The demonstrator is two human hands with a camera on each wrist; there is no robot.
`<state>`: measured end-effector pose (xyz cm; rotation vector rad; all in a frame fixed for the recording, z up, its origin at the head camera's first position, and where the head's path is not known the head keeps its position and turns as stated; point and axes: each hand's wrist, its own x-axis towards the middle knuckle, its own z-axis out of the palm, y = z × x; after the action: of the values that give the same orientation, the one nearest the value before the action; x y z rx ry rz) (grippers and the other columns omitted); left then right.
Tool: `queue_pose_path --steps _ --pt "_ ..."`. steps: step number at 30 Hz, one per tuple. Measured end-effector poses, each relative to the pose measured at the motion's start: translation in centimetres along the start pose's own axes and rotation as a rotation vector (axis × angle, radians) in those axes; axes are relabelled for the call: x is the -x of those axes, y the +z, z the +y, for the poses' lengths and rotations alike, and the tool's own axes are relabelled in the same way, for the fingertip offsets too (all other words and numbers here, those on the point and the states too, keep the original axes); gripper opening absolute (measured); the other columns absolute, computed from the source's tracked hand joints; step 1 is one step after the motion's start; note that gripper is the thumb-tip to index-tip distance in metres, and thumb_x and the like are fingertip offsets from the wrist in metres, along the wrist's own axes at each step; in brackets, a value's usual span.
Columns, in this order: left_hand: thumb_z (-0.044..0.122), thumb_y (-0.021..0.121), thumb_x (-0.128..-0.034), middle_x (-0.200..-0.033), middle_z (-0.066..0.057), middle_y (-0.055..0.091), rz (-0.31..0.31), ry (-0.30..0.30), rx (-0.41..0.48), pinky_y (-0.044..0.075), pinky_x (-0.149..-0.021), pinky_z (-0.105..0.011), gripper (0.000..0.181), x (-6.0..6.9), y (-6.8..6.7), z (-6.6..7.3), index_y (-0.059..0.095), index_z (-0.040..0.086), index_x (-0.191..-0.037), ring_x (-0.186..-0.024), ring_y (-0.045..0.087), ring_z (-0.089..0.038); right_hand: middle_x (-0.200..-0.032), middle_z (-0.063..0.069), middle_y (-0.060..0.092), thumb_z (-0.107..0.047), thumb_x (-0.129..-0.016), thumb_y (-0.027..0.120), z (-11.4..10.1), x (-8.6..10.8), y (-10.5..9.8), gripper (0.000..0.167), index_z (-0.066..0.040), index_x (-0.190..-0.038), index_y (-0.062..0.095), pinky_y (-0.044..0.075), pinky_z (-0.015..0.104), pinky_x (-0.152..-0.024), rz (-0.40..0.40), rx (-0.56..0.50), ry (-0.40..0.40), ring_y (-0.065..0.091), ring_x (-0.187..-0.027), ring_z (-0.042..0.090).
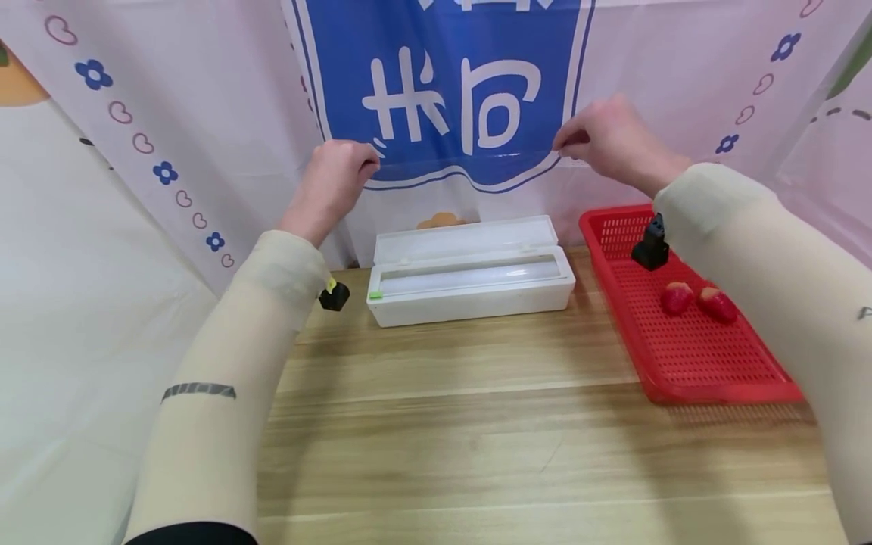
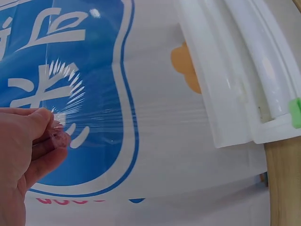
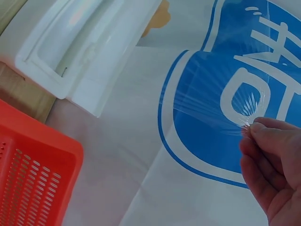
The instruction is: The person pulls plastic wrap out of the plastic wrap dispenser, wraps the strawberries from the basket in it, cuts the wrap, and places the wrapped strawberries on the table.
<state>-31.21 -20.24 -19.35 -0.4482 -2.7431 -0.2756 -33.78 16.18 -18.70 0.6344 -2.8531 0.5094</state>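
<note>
Filling both sides of my head feed are two cream sleeves, the left sleeve [image 1: 211, 439] with a dark grey stripe across it and the right sleeve [image 1: 756, 265] cutting over part of the stuff behind it. Between them I've got the wood-grain bench [image 1: 477, 469]. Over toward its far right corner sits a red basket [image 1: 661, 391], the mesh kind, with two red fruits [image 1: 677, 299] lying in it close together; the sleeve hides its right side from me. Left of that, along the bench's far edge, there's a long white box [image 1: 470, 303], lid [image 1: 470, 241] tipped up at the back, a pale roll [image 1: 470, 278] inside and a green tab [image 1: 375, 295] at its near left corner.

Up past the box, the person's hands are well apart, both raised. The left hand [image 1: 337, 178] is clamped thumb-to-fingers on a bunched bit of clear film [image 2: 75, 96], and the right hand [image 1: 616, 144] pinches the film's other side. It's stretched across the gap above the box, creases fanning out from each grip on my wrist cams. Can't tell whether it joins the roll. Behind everything hangs a pale cloth [image 1: 232, 45] with a blue panel [image 1: 456, 30] and white lettering.
</note>
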Motion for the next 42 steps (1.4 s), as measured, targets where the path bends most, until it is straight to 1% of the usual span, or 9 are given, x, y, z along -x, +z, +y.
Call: queue_pose_path --steps 7,12,14,20,24,29,33,39,42 --pt "0.013 0.053 -0.1019 -0.118 -0.017 0.072 0.056 -0.015 0.02 0.053 -0.102 -0.043 0.025 -0.3 -1.3 0.6 0.071 0.002 -0.116 -0.11 0.066 -0.032 -0.123 0.024 0.067 -0.01 -0.099 0.058 -0.5 0.0 -1.2 0.027 -0.004 -0.123 0.069 0.054 0.05 -0.097 0.069 -0.002 0.005 0.062 -0.108 0.038" --pt "0.015 0.051 -0.1026 -0.122 -0.017 0.07 0.085 -0.041 0.014 0.051 -0.105 -0.042 0.028 -0.7 -2.1 1.0 0.069 0.003 -0.12 -0.114 0.065 -0.032 -0.123 0.023 0.067 -0.01 -0.099 0.057 -0.8 -0.1 -2.0 0.028 -0.004 -0.123 0.068 0.053 0.049 -0.101 0.121 -0.001 -0.003 0.061 -0.11 0.037" --pt "0.016 0.051 -0.1027 -0.122 -0.017 0.07 0.096 -0.047 0.012 0.05 -0.106 -0.042 0.029 -0.9 -2.4 1.1 0.069 0.003 -0.122 -0.115 0.064 -0.032 -0.124 0.023 0.067 -0.011 -0.1 0.056 -0.8 -0.1 -2.3 0.028 -0.004 -0.125 0.068 0.052 0.049 -0.103 0.133 -0.006 0.005 0.061 -0.111 0.036" --pt "0.017 0.052 -0.1023 -0.122 -0.018 0.07 0.153 -0.028 -0.004 0.05 -0.106 -0.041 0.029 -1.3 -3.6 1.7 0.069 0.003 -0.121 -0.115 0.065 -0.033 -0.131 0.019 0.065 -0.017 -0.102 0.052 -0.9 0.0 -3.6 0.033 -0.009 -0.131 0.064 0.048 0.045 -0.108 0.155 -0.02 0.044 0.061 -0.117 0.035" --pt "0.019 0.049 -0.1034 -0.125 -0.017 0.069 0.173 -0.048 0.005 0.047 -0.11 -0.04 0.031 -1.4 -4.4 2.0 0.068 0.003 -0.123 -0.118 0.063 -0.032 -0.133 0.018 0.064 -0.021 -0.102 0.05 -1.1 -0.1 -4.5 0.035 -0.011 -0.133 0.063 0.047 0.045 -0.109 0.172 -0.006 0.051 0.06 -0.12 0.035" --pt "0.021 0.048 -0.1038 -0.124 -0.016 0.069 0.209 -0.054 0.013 0.042 -0.114 -0.039 0.033 -1.1 -5.5 2.3 0.068 0.004 -0.123 -0.12 0.061 -0.031 -0.136 0.017 0.062 -0.023 -0.103 0.047 -1.6 -0.1 -5.3 0.036 -0.012 -0.134 0.062 0.046 0.045 -0.111 0.211 0.009 0.046 0.057 -0.121 0.034" --pt "0.023 0.048 -0.1033 -0.125 -0.015 0.068 0.228 -0.047 0.009 0.043 -0.114 -0.038 0.034 -0.8 -6.3 2.7 0.067 0.005 -0.124 -0.121 0.06 -0.03 -0.137 0.017 0.061 -0.023 -0.103 0.046 -1.8 0.2 -6.0 0.037 -0.011 -0.134 0.062 0.044 0.044 -0.112 0.233 0.012 0.034 0.056 -0.121 0.033" --pt "0.024 0.048 -0.1029 -0.126 -0.016 0.068 0.26 -0.011 -0.011 0.046 -0.112 -0.037 0.035 -0.2 -7.4 3.5 0.067 0.006 -0.125 -0.12 0.06 -0.03 -0.139 0.017 0.059 -0.022 -0.103 0.045 -1.8 0.9 -6.9 0.037 -0.012 -0.136 0.06 0.043 0.043 -0.113 0.23 0.016 0.03 0.056 -0.12 0.034" --pt "0.025 0.047 -0.103 -0.127 -0.015 0.067 0.272 -0.008 -0.009 0.046 -0.112 -0.036 0.036 -0.1 -7.8 3.8 0.066 0.006 -0.127 -0.12 0.061 -0.03 -0.14 0.018 0.058 -0.022 -0.104 0.044 -1.9 1.2 -7.2 0.038 -0.012 -0.136 0.06 0.042 0.043 -0.114 0.23 0.016 0.032 0.054 -0.119 0.034"
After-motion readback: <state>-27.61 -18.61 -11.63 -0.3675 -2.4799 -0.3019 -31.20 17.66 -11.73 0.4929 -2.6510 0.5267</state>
